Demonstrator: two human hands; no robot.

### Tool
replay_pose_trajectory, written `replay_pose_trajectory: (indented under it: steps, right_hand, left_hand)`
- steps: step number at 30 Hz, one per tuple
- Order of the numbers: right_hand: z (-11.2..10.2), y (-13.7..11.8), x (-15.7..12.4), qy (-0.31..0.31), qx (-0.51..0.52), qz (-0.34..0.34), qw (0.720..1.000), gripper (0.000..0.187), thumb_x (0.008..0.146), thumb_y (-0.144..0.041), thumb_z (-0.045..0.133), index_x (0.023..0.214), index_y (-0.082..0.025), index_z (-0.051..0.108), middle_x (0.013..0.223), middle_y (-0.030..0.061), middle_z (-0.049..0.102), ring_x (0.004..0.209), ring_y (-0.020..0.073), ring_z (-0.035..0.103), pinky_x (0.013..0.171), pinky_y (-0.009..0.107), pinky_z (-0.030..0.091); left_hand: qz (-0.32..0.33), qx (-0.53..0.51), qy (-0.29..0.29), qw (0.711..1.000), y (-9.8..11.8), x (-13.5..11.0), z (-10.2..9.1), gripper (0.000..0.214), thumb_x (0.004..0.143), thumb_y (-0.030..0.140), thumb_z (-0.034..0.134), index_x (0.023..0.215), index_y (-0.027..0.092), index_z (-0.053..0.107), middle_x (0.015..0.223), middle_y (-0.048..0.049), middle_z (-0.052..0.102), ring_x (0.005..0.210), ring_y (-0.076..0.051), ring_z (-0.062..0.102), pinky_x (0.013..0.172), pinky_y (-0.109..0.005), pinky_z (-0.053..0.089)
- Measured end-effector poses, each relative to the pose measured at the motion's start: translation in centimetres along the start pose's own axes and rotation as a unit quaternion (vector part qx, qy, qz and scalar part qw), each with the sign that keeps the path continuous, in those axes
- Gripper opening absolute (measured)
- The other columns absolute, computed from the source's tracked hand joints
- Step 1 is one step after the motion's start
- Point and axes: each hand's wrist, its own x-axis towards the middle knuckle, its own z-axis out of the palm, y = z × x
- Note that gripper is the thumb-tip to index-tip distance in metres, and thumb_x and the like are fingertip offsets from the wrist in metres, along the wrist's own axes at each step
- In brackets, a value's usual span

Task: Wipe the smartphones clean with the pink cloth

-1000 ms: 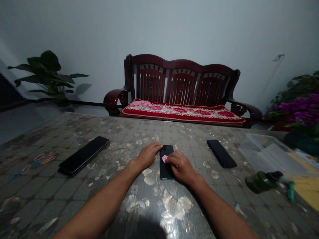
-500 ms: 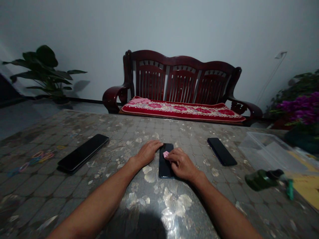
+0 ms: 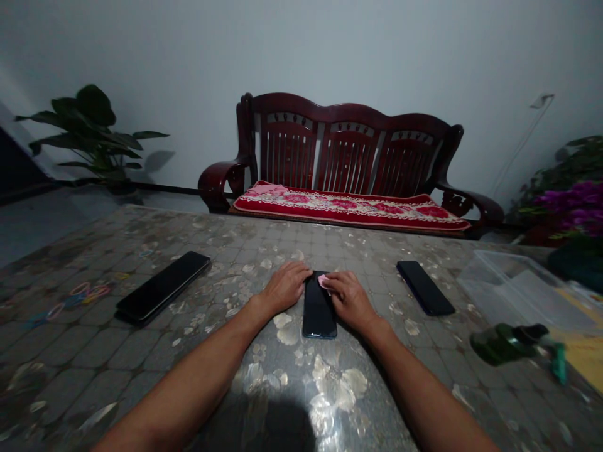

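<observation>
A black smartphone (image 3: 319, 317) lies flat on the patterned tabletop in front of me, its dark screen up. My left hand (image 3: 286, 287) is at its upper left edge, fingertips against the corner, steadying it. Between the fingertips of my right hand (image 3: 349, 300) is a small crumpled pink cloth (image 3: 323, 280), pressed on the upper part of the screen. The right fingers are bent and cover some of the phone's right edge.
Left lies a larger black phone-like slab (image 3: 162, 287), near several coloured rings (image 3: 82, 294). To the right are another dark phone (image 3: 425, 287), a green bottle (image 3: 502, 344) with a black top, a clear plastic box (image 3: 490, 276) and yellow paper (image 3: 586, 358). A wooden bench (image 3: 348, 116) stands behind the table.
My right hand has slid the pink cloth up the screen, away from me, baring more of the phone's lower right. My left hand stays at the edge. The whole view has shifted slightly.
</observation>
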Motion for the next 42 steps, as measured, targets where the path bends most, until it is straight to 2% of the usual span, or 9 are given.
replay_pose_trajectory:
  steps: [6,10,13,18,22,26,30,36,42]
  right_hand:
    - [0.0,0.0,-0.2,-0.01,0.013,-0.021,1.0,0.032,0.092,-0.006,0.054,0.112,-0.022,0.073,0.102,0.0101,0.073,0.096,0.0235,0.063,0.086,0.041,0.054]
    - [-0.1,-0.9,-0.2,-0.041,0.011,-0.054,0.998,0.033,0.089,-0.002,0.053,0.106,-0.021,0.074,0.095,0.0087,0.073,0.09,0.0222,0.063,0.082,0.038,0.054]
    - [-0.2,-1.2,-0.3,-0.041,0.022,-0.079,0.996,0.03,0.089,-0.002,0.053,0.1,-0.021,0.073,0.092,0.0073,0.073,0.088,0.0211,0.063,0.081,0.036,0.053]
    - [-0.1,-0.1,-0.3,0.017,0.004,-0.029,0.999,0.029,0.092,-0.004,0.055,0.107,-0.022,0.072,0.096,0.007,0.073,0.09,0.0209,0.064,0.082,0.035,0.052]
    - [0.0,0.5,-0.3,0.01,-0.009,-0.004,1.0,0.033,0.09,-0.004,0.054,0.111,-0.021,0.071,0.104,0.01,0.072,0.098,0.0234,0.062,0.087,0.038,0.051]
    - [-0.4,-0.1,-0.2,-0.031,0.003,-0.01,0.999,0.031,0.086,-0.003,0.053,0.102,-0.02,0.072,0.095,0.0085,0.071,0.092,0.0226,0.061,0.084,0.037,0.05]
    - [-0.7,-1.2,-0.2,-0.074,0.013,-0.018,0.997,0.03,0.076,0.002,0.052,0.085,-0.02,0.071,0.079,0.0044,0.065,0.081,0.0209,0.058,0.079,0.034,0.048]
    - [0.8,-1.4,-0.2,-0.026,0.025,0.033,0.999,0.031,0.084,0.0,0.051,0.096,-0.02,0.071,0.091,0.0068,0.069,0.09,0.0217,0.061,0.086,0.037,0.047]
    - [2.4,0.7,1.6,-0.013,0.033,0.056,0.998,0.029,0.089,-0.004,0.054,0.1,-0.022,0.074,0.095,0.0063,0.073,0.094,0.0215,0.064,0.089,0.037,0.049]
  left_hand:
    - [0.014,0.023,0.004,1.0,0.2,0.0,-0.2,0.036,0.084,0.007,0.058,0.117,0.017,0.07,0.119,-0.0111,0.073,0.12,-0.026,0.064,0.113,-0.046,0.043]
    - [-0.001,0.029,-0.003,1.0,0.8,0.1,-0.9,0.03,0.083,0.009,0.059,0.109,0.017,0.072,0.109,-0.0107,0.075,0.11,-0.026,0.067,0.113,-0.048,0.041]
    - [-0.008,0.037,-0.004,0.999,1.2,0.1,-1.4,0.025,0.083,0.01,0.059,0.101,0.019,0.074,0.101,-0.0091,0.077,0.115,-0.028,0.065,0.117,-0.051,0.036]
    - [-0.002,0.03,-0.006,1.0,1.2,0.0,-1.6,0.031,0.085,0.011,0.057,0.111,0.019,0.073,0.12,-0.0088,0.074,0.13,-0.03,0.058,0.119,-0.055,0.031]
    - [0.022,0.0,-0.037,0.999,1.1,0.0,-1.5,0.039,0.091,0.015,0.055,0.128,0.022,0.068,0.138,-0.0069,0.066,0.14,-0.029,0.049,0.121,-0.056,0.029]
    - [0.03,-0.012,-0.078,0.996,1.2,0.1,-1.4,0.038,0.097,0.021,0.052,0.133,0.022,0.065,0.141,-0.0061,0.064,0.144,-0.03,0.044,0.122,-0.059,0.026]
    - [0.024,0.014,-0.071,0.997,1.5,0.0,-1.2,0.034,0.098,0.022,0.053,0.129,0.023,0.067,0.14,-0.0063,0.065,0.145,-0.031,0.043,0.122,-0.062,0.022]
    - [-0.001,0.067,-0.036,0.997,1.5,0.2,-0.6,0.034,0.099,0.022,0.051,0.13,0.025,0.066,0.139,-0.0069,0.065,0.142,-0.034,0.046,0.119,-0.068,0.023]
    - [-0.059,0.099,-0.034,0.993,0.5,1.0,-0.7,0.037,0.1,0.021,0.046,0.13,0.025,0.067,0.141,-0.009,0.063,0.141,-0.035,0.046,0.118,-0.068,0.024]
